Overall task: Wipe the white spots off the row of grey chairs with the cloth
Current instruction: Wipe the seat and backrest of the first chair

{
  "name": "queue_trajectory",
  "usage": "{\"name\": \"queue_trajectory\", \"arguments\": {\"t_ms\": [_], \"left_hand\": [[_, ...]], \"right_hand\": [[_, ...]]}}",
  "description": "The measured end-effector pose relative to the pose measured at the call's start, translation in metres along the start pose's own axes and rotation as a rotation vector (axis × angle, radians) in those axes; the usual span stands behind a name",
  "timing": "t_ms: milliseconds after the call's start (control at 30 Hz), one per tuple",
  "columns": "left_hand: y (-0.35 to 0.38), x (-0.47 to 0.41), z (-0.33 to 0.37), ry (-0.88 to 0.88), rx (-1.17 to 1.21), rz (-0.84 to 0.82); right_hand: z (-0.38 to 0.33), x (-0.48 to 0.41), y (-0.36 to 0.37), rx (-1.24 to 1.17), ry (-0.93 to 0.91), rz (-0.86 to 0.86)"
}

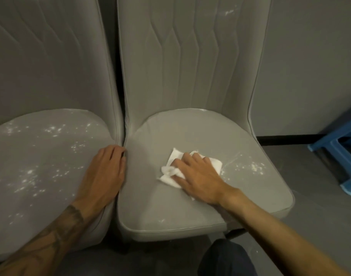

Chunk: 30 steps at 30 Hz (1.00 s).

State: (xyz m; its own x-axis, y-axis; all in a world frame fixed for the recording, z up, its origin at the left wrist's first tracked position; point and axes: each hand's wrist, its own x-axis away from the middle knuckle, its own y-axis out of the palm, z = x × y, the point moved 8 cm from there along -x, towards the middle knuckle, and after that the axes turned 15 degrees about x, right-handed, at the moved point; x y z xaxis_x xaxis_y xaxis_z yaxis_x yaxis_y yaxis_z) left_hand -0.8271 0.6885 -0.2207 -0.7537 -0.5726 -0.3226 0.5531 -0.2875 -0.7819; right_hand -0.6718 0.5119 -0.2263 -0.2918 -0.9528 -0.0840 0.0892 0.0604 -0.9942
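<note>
While the right hand [198, 176] presses the cloth [177, 156] flat on the right chair's seat [170, 212], its fingers lie spread and nearly straight, pinching nothing. Left hand [105, 172] rests relaxed on the edge of the left chair's seat [41, 156], fingertips at the gap, holding nothing. Cloth looks thin, light and limp, crumpled at one corner. Likely to bunch under the palm, so best pressed across its middle. White spots [254, 167] lie just right of the cloth. Thicker scatter on the left seat.
</note>
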Motion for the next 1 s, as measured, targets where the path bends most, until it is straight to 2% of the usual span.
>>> {"name": "queue_trajectory", "arguments": {"t_ms": [133, 200, 267, 333, 400, 533, 600, 667, 733, 800, 933, 1000], "left_hand": [[-0.001, 0.000, 0.001, 0.014, -0.015, 0.005], [0.001, 0.001, 0.000, 0.002, -0.013, -0.007], [0.002, 0.001, 0.000, -0.014, -0.012, -0.024], [0.002, 0.001, -0.001, -0.021, -0.019, -0.041], [0.002, 0.001, 0.000, -0.029, -0.018, -0.057], [0.002, 0.000, 0.001, -0.051, -0.025, -0.118], [0.005, 0.000, 0.003, -0.050, -0.027, -0.152], [0.009, 0.001, 0.008, -0.027, -0.042, -0.173], [0.013, 0.002, 0.011, -0.020, -0.043, -0.192], [0.016, 0.003, 0.011, -0.032, -0.038, -0.196], [0.020, 0.005, 0.007, -0.040, -0.025, -0.180], [0.021, 0.005, 0.006, -0.041, -0.024, -0.174]], "right_hand": [[0.078, -0.009, 0.006, 0.062, 0.318, -0.083], [0.079, -0.011, 0.009, 0.057, 0.414, -0.072], [0.052, -0.013, 0.011, 0.038, 0.377, -0.020], [0.024, -0.009, 0.009, 0.040, 0.245, 0.033], [0.034, -0.007, 0.007, 0.022, 0.217, 0.030], [0.097, -0.008, 0.009, 0.037, 0.458, -0.062], [0.098, -0.009, 0.009, 0.060, 0.548, -0.045], [0.068, -0.013, 0.013, 0.016, 0.477, -0.033], [0.037, -0.011, 0.014, 0.018, 0.301, -0.005], [0.050, -0.009, 0.011, 0.047, 0.253, -0.024], [0.136, 0.001, 0.012, 0.093, 0.528, -0.165], [0.134, 0.006, 0.011, 0.106, 0.597, -0.135]]}}
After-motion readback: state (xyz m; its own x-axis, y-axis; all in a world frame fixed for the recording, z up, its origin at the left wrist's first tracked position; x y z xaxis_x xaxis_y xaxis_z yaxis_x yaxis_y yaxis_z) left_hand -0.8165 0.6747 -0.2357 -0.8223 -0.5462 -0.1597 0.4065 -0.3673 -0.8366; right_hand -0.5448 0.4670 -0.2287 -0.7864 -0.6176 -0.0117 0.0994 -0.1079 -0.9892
